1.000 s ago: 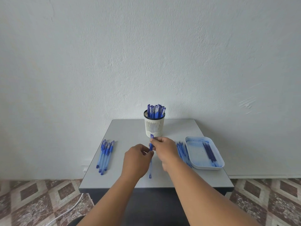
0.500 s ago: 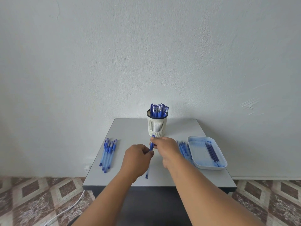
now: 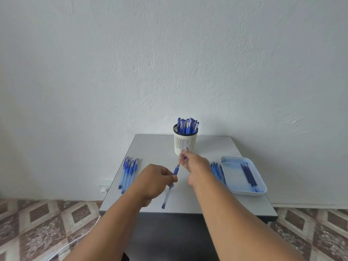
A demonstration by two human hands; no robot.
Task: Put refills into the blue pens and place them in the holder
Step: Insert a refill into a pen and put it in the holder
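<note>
Where half a second ago the two hands sat close together with the right fingertips pinched at the top of the pen, they have now drawn apart: the right hand (image 3: 194,163) has pulled up and away toward the holder (image 3: 185,143), and the pen (image 3: 170,186) has tilted so its lower end points toward the near desk edge. The left hand (image 3: 155,180) is curled round the pen's barrel just below the blue grip, holding it slanted above the grey desk (image 3: 156,147). A thin stem shows between the grip and the right hand, whose fingertips seem pinched on something small and blue at its upper end; motion blur keeps me from telling whether that is a cap, a tip piece or the end of a refill. My reading is that the pen is being opened or a refill is being worked along its length, so this pen is mid-assembly and not yet ready for the holder. That white slotted holder stands at the back of the desk, already crowded with upright blue pens. A row of blue pens (image 3: 129,173) lies at the left of the desk, another small bunch (image 3: 217,171) lies just beside the tray (image 3: 235,185) at the right, and a few dark refills (image 3: 248,175) rest in the tray, so several pens remain to be done.
</note>
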